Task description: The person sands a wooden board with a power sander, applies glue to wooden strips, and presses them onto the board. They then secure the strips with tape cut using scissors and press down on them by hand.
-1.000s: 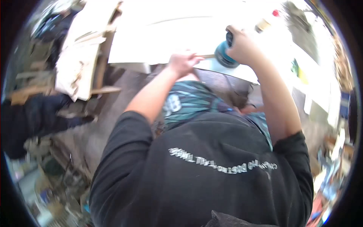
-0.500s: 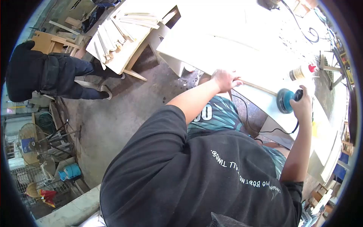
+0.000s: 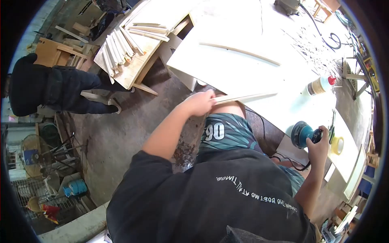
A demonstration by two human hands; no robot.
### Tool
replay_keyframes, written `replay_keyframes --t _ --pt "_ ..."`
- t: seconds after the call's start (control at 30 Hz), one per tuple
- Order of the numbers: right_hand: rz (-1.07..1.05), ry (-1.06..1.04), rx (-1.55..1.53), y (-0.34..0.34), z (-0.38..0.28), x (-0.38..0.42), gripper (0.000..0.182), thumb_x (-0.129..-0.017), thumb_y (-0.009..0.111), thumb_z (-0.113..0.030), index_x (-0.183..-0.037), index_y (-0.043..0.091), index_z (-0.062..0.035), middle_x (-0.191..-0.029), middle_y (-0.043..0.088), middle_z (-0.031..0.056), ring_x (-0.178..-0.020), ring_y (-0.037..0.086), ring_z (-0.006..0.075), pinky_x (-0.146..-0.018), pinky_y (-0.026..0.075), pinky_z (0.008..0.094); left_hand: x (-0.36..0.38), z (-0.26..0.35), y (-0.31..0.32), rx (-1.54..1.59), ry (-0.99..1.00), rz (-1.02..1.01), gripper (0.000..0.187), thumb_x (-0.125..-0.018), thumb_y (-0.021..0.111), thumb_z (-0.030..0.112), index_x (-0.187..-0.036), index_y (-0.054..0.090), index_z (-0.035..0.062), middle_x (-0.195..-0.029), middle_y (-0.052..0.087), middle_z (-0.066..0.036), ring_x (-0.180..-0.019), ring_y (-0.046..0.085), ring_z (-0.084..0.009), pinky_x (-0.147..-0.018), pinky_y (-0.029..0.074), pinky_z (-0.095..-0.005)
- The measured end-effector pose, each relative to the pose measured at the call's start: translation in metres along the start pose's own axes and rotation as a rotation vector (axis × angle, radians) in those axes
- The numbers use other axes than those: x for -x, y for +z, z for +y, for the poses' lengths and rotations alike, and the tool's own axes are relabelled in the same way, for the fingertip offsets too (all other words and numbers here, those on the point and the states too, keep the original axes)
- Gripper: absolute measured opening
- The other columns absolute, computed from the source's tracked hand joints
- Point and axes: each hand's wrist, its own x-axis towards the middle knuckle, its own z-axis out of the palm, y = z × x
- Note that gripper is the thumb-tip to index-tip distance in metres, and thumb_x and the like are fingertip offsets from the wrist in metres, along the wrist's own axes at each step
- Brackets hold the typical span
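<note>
My left hand [image 3: 198, 103] is closed round one end of a thin wooden strip [image 3: 247, 97]. The strip reaches out over the near edge of the white worktable [image 3: 194, 65]. In my right hand [image 3: 318, 148] is a teal power sander [image 3: 302, 135], tilted so its round pad faces left, at the table's near edge. Its dark cord hangs below my wrist. A second wooden strip [image 3: 239, 53] lies farther back on the table. Beside the sander sits a roll of yellow tape [image 3: 337, 145]. A bottle with a red cap [image 3: 320, 85] lies beyond it.
Several wooden strips [image 3: 119, 46] lie on a side table [image 3: 125, 75] at the left. A person in dark clothes [image 3: 60, 85] stands beyond it. Shavings and a black hose [image 3: 324, 38] are at the back right. A fan [image 3: 34, 156] stands at the lower left.
My left hand has moved left and toward me with the strip, off the table's edge. The sander in my right hand has come nearer to me and turned.
</note>
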Motion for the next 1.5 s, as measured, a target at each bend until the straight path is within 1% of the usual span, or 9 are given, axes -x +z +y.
replay_keyframes --t 0.2,0.33,0.53,0.67,0.77,0.87,1.1,1.27,1.5 --pt "-0.032 -0.001 0.147 0.014 -0.027 -0.008 0.065 -0.077 0.075 -0.010 -0.137 0.053 -0.0176 -0.127 0.062 0.0172 -0.118 0.064 0.0383 -0.101 0.052 0.0486 0.040 -0.081 -0.025 0.785 -0.150 0.377 0.015 -0.113 0.046 0.020 -0.124 0.051 0.0115 -0.100 0.068 -0.005 -0.066 0.056 -0.0078 -0.055 0.047 -0.0226" --pt "-0.012 -0.021 0.140 0.017 -0.034 -0.016 0.064 -0.075 0.075 -0.009 -0.135 0.055 -0.0146 -0.121 0.063 0.0190 -0.114 0.064 0.0394 -0.100 0.051 0.0486 0.038 -0.112 -0.076 0.847 -0.232 0.908 0.021 -0.112 0.045 0.017 -0.129 0.047 0.0063 -0.109 0.068 -0.009 -0.068 0.059 -0.0106 -0.053 0.052 -0.0252" --pt "-0.028 -0.049 0.196 0.020 -0.031 -0.017 0.064 -0.076 0.075 -0.012 -0.136 0.053 -0.0162 -0.122 0.062 0.0174 -0.114 0.064 0.0392 -0.097 0.053 0.0494 0.019 -0.176 -0.187 0.748 -0.403 1.119 0.015 -0.107 0.049 0.013 -0.116 0.054 0.0016 -0.100 0.065 -0.008 -0.069 0.063 -0.0124 -0.050 0.051 -0.0266" --pt "-0.038 -0.048 0.224 0.024 -0.028 -0.018 0.064 -0.077 0.074 -0.012 -0.136 0.052 -0.0172 -0.124 0.061 0.0164 -0.114 0.064 0.0388 -0.096 0.054 0.0496 -0.037 -0.289 -0.288 0.716 -0.373 1.257 0.042 -0.100 0.052 0.008 -0.141 0.052 -0.0016 -0.111 0.068 -0.019 -0.082 0.070 -0.0273 -0.064 0.058 -0.0391" --pt "-0.026 -0.048 0.217 0.023 -0.030 -0.018 0.063 -0.077 0.074 -0.012 -0.136 0.052 -0.0173 -0.123 0.061 0.0166 -0.113 0.065 0.0389 -0.096 0.054 0.0495 -0.019 -0.206 -0.300 0.608 -0.540 1.422 0.054 -0.098 0.056 0.012 -0.150 0.047 -0.0015 -0.123 0.069 -0.024 -0.103 0.071 -0.0360 -0.083 0.058 -0.0432" --pt "0.003 -0.032 0.213 0.027 -0.026 -0.019 0.063 -0.078 0.073 -0.012 -0.136 0.052 -0.0173 -0.123 0.061 0.0167 -0.113 0.065 0.0390 -0.095 0.054 0.0497 -0.070 -0.232 -0.264 0.243 -0.391 1.611 0.046 -0.097 0.058 0.012 -0.141 0.056 -0.0008 -0.127 0.068 -0.025 -0.117 0.068 -0.0387 -0.096 0.054 -0.0446" --pt "-0.024 -0.060 0.213 0.027 -0.028 -0.024 0.063 -0.078 0.074 -0.013 -0.137 0.051 -0.0168 -0.124 0.060 0.0179 -0.114 0.064 0.0398 -0.097 0.053 0.0495 -0.101 -0.165 -0.106 -0.004 -0.283 1.344 0.025 -0.095 0.068 0.020 -0.115 0.075 0.0071 -0.117 0.074 -0.015 -0.108 0.070 -0.0330 -0.096 0.053 -0.0447" --pt "-0.041 -0.110 0.223 0.029 -0.031 -0.021 0.064 -0.077 0.074 -0.012 -0.136 0.051 -0.0155 -0.125 0.059 0.0182 -0.116 0.063 0.0407 -0.099 0.052 0.0493 -0.094 -0.191 -0.154 0.133 -0.553 1.408 0.031 -0.094 0.070 0.028 -0.114 0.077 0.0059 -0.116 0.076 -0.017 -0.109 0.072 -0.0344 -0.096 0.055 -0.0451" --pt "0.003 -0.120 0.212 0.032 -0.030 -0.022 0.062 -0.076 0.075 -0.011 -0.134 0.053 -0.0142 -0.121 0.061 0.0171 -0.112 0.063 0.0387 -0.097 0.052 0.0484 -0.087 -0.231 -0.235 0.093 -0.925 1.047 0.046 -0.093 0.072 0.036 -0.122 0.074 -0.0004 -0.127 0.073 -0.020 -0.120 0.070 -0.0353 -0.101 0.055 -0.0432"
